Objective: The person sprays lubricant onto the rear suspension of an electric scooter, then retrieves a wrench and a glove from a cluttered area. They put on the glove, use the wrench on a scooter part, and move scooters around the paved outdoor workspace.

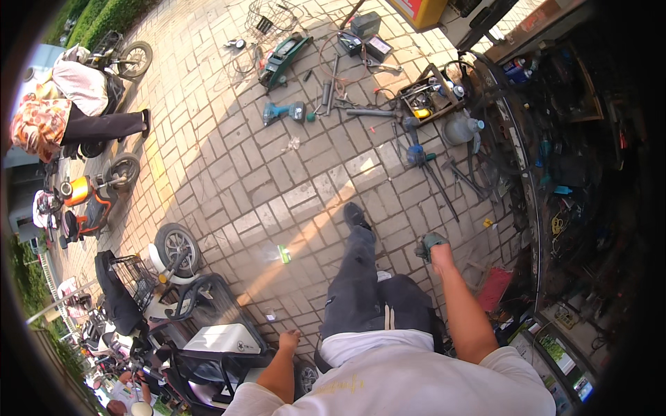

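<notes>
My left hand [290,338] hangs bare at my left side, near the parked scooter, with its fingers slightly apart and nothing seen in them. Out in front of my right leg is my right hand [433,245], closed. Something grey-green [424,247] covers or fills it; I cannot tell whether this is a glove or a cloth. Neither hand touches a tool. My left foot [356,216] is forward on the brick paving [277,187]. A green-and-white wrapper [284,254] lies on the paving to the left of that foot.
Ahead lie a blue cordless drill [283,112], a green floor jack [284,59], batteries [364,43], a hammer [374,112] and an open toolbox [431,97]. A plastic jug [461,129] stands nearby. Cluttered shelving is on the right; scooters [90,197] and a person [62,125] are left.
</notes>
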Available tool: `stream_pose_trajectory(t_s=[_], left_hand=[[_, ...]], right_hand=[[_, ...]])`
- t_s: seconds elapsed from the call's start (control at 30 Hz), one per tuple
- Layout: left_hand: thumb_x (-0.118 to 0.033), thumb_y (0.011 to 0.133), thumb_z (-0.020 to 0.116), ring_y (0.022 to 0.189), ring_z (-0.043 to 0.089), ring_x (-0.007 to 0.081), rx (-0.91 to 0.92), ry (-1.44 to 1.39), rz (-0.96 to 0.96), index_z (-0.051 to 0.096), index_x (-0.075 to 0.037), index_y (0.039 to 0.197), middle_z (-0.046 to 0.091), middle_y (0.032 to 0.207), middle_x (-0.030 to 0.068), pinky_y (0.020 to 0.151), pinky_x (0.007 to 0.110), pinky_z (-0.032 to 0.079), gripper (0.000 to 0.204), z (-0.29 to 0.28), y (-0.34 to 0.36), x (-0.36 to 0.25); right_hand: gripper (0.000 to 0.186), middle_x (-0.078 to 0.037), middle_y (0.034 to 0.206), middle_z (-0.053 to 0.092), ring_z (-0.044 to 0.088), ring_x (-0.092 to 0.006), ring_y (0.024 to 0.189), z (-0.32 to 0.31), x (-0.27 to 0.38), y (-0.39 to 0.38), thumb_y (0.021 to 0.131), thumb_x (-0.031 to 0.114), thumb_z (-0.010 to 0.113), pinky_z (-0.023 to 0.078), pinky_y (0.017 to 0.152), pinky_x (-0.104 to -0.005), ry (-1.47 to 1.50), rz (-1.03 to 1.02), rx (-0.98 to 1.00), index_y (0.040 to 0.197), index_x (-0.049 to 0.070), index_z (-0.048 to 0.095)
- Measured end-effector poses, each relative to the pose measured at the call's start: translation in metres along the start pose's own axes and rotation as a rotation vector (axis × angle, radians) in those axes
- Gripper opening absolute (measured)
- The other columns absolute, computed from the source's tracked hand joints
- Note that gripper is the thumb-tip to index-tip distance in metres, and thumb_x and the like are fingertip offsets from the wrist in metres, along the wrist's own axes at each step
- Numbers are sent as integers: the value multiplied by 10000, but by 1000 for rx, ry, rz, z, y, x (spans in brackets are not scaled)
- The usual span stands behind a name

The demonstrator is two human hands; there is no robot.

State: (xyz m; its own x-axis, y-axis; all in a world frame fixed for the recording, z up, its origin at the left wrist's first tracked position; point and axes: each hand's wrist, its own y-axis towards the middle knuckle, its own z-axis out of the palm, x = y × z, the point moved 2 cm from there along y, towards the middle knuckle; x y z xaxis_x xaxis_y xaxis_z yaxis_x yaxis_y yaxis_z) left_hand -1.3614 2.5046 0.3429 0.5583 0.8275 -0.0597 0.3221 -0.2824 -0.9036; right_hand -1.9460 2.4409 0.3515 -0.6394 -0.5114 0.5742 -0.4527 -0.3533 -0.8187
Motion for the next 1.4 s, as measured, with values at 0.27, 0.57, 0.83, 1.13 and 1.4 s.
stream_pose_trajectory(t_s=[0.27,0.57,0.83,1.13,1.4], left_hand=[[-247,908,577,821,628,158,173,-249,60,579,5,1152,658,976,82,640,267,459,350,10,-46,-178],[-221,893,602,701,580,129,17,-472,-105,602,-23,1079,634,884,45,582,247,443,271,-26,-61,-244],[-270,892,619,819,620,150,41,-390,-142,600,-30,1123,654,960,55,679,279,475,334,-37,-72,-383],[-163,837,667,811,573,165,-73,-8,448,649,-32,1055,639,864,62,731,298,452,256,-34,-90,-682],[-165,772,712,861,557,277,-219,181,704,652,-38,994,632,911,115,778,367,437,263,-21,-94,-704]], right_hand=[[151,-80,790,624,632,-193,632,73,102,85,907,154,534,529,561,-314,-250,-178,98,960,23,588],[106,-27,818,610,607,-138,704,145,181,176,890,109,563,508,611,-279,-265,-174,141,953,36,607],[182,-65,930,645,580,-188,850,228,261,238,857,119,574,452,752,-311,-460,-122,222,985,5,636],[187,-167,868,632,599,-373,818,381,264,196,694,17,576,469,716,-443,-1340,-687,864,871,58,619],[170,-172,742,624,617,-371,731,438,250,121,628,106,678,485,647,-433,-1373,-600,1157,777,33,644]])
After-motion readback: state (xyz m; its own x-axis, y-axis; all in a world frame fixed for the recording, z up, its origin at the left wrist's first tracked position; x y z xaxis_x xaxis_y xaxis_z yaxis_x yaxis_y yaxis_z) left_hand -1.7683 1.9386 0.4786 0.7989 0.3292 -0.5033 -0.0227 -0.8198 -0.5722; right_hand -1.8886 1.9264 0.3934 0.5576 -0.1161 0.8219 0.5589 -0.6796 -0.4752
